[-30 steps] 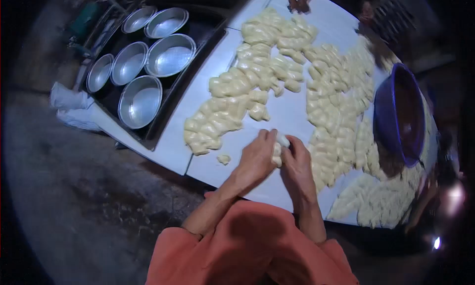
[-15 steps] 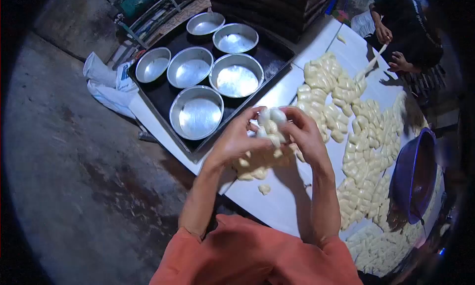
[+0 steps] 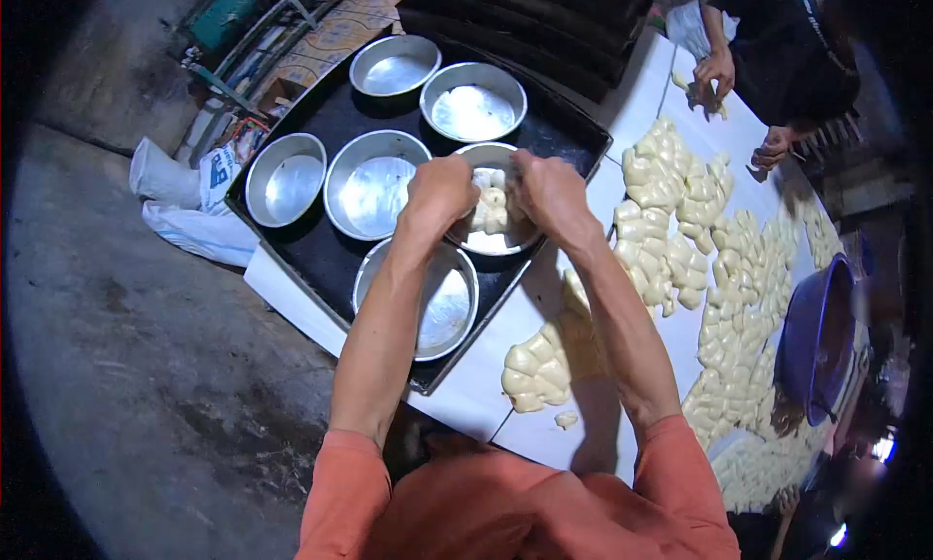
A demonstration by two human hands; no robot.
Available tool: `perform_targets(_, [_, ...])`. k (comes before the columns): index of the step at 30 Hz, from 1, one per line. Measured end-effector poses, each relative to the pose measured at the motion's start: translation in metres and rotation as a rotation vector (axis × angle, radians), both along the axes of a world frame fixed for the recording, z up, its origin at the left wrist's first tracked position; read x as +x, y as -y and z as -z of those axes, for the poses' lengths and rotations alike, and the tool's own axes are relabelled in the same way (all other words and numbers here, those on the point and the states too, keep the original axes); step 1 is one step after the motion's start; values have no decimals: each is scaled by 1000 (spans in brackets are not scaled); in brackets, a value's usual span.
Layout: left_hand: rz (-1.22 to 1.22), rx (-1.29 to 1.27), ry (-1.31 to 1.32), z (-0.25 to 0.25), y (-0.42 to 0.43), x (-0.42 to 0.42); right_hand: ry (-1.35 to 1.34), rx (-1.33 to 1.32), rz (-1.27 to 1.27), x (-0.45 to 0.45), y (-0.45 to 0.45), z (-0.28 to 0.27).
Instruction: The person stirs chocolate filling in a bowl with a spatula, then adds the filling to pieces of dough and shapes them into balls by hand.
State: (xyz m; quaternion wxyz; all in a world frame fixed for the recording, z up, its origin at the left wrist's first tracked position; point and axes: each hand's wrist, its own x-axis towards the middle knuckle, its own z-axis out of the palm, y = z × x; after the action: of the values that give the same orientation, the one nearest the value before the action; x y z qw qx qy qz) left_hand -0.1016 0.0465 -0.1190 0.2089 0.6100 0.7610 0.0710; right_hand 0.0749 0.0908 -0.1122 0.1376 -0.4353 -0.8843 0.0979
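A lump of dough (image 3: 493, 205) is contained in a round pan (image 3: 491, 244), where it is rested on the shiny bottom. The left hand (image 3: 442, 192) is placed at the left side of this pan, with its fingers curled inward. The right hand (image 3: 551, 198) is placed at the opposite side, where part of the rim is covered by it, and its fingers are curled too. Whether the dough is grasped by either hand, or merely touched, cannot be told, since the fingertips are hidden from view on both sides.

The pan is carried by a black tray (image 3: 316, 249), on which five more metal pans (image 3: 377, 184) are also set. The nearest of these is partly hidden by the left forearm (image 3: 384, 317). The tray is supported by a white table (image 3: 466, 395). To the right of the tray, the table is covered in part by rows of dough pieces (image 3: 646, 239), some of which are hidden by the right forearm (image 3: 627, 317). A small scrap (image 3: 566, 420) is seen near the table's front edge. Farther right, a purple basin (image 3: 802, 336) is placed beside the dough pieces. At the top right, a co-worker (image 3: 792, 45) is seen in black clothing.
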Motion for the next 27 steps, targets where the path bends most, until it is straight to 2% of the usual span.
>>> perform_targets(2, [23, -20, -32, 9, -5, 2, 100, -58, -142, 0, 1, 12])
perform_targets(3, [-23, -29, -66, 11, -7, 4, 142, -54, -124, 0, 2, 10])
perform_targets(4, [-22, 58, -7, 4, 0, 5, 65, -68, -157, 9, -1, 9])
perform_targets(5, [36, -35, -65, 4, -4, 1, -72, -148, -170, 17, 0, -7])
perform_targets(6, [26, 46, 96, 0, 4, -3, -347, -113, -239, 33, -5, -6])
perform_targets(7, [54, 71, 74, -13, 11, -2, -430, -235, -169, 54, 7, -35])
perform_targets(8, [84, 233, 156, -18, 21, -4, -511, -158, -114, 80, 8, -28])
perform_targets(9, [30, 339, 131, -12, 31, -8, -543, -272, -2, 110, 23, -43])
perform_targets(10, [-52, 282, 175, -37, 46, 3, -581, -369, 110, 143, 43, -63])
perform_targets(11, [-12, 300, 337, -36, 55, -6, -585, -343, 183, 178, 61, -61])
perform_targets(12, [-83, 240, 367, -56, 70, 7, -594, -319, 248, 213, 81, -52])
perform_targets(14, [-164, 235, 482, -63, 97, 16, -458, -298, 339, 273, 134, -39])
perform_targets(16, [-134, 240, 510, -65, 123, 20, -454, -510, 504, 291, 195, -36])
perform_targets(18, [-134, 278, 503, -68, 146, 32, -129, -466, 396, 311, 241, -6])
perform_targets(20, [-196, 243, 570, -66, 164, 49, 87, -351, 222, 317, 275, 26])
perform_targets(25, [-144, 194, 726, -58, 183, 110, 27, -259, 76, 319, 283, 36])
perform_targets(27, [-117, 167, 779, -54, 186, 136, -165, -351, 25, 330, 283, 36])
